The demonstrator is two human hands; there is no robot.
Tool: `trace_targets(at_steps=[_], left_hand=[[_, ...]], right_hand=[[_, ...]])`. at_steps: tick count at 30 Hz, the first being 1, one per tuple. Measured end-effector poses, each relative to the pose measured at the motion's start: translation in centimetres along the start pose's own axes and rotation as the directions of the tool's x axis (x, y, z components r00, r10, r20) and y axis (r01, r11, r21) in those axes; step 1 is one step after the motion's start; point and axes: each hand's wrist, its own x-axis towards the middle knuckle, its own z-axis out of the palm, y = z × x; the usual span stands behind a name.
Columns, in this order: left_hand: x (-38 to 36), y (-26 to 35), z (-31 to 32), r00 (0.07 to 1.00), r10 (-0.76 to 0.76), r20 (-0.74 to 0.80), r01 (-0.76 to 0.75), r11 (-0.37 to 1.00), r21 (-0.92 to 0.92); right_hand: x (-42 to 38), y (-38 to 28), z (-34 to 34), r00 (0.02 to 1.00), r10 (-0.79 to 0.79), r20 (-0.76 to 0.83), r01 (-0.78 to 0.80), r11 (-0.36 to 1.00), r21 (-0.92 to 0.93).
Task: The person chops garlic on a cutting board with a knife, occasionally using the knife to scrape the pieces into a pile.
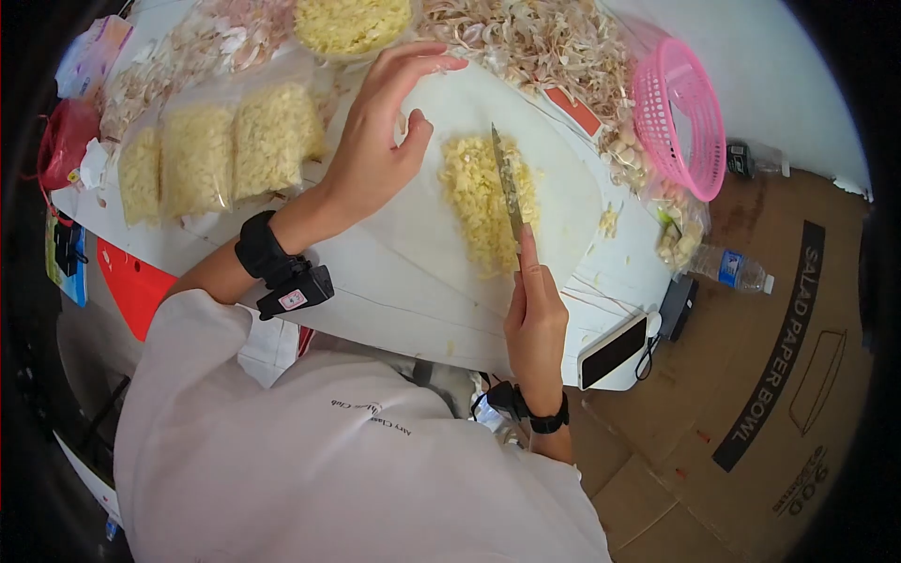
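A knife (508,183) with bits stuck to its blade lies over a heap of chopped pale yellow pieces (469,197) on a white cutting board (404,253). My right hand (537,319) is closed round the knife's handle, the index finger stretched along it. Left of the heap, my left hand (387,131) is raised above the board, its fingers apart and curved, holding nothing. Both wrists wear black straps with small devices.
Filled clear bags (200,155) stand at the left, a full round container (352,23) at the top. Peels (526,42) and a pink basket (690,122) are at the upper right. A phone (612,353), a bottle (737,269) and a cardboard box (751,375) are at the right.
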Motion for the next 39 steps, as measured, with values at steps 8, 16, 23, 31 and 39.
trace_targets(at_steps=[8, 16, 23, 31, 39], left_hand=[[-0.1, -0.1, -0.1, 1.0, -0.017, 0.019, 0.016, 1.0, 0.025], [-0.1, 0.0, -0.1, 0.999, -0.019, 0.035, 0.017, 0.998, 0.061], [-0.2, 0.0, 0.0, 0.999, 0.016, 0.029, -0.017, 0.999, 0.051], [-0.3, -0.2, 0.0, 0.999, -0.002, 0.039, 0.002, 1.0, 0.021], [-0.2, 0.0, -0.1, 0.999, 0.006, 0.033, -0.007, 1.0, 0.021]], right_hand=[[0.4, -0.5, 0.1, 0.986, 0.111, 0.126, -0.108, 0.994, -0.034], [0.6, -0.6, -0.1, 0.985, 0.106, 0.135, -0.101, 0.994, -0.04], [0.7, -1.5, 0.0, 0.995, 0.101, -0.017, -0.099, 0.988, 0.115], [0.5, -1.3, 1.3, 0.992, 0.077, 0.099, -0.07, 0.995, -0.066], [1.2, -1.3, -0.1, 0.995, 0.036, 0.094, -0.039, 0.999, 0.034]])
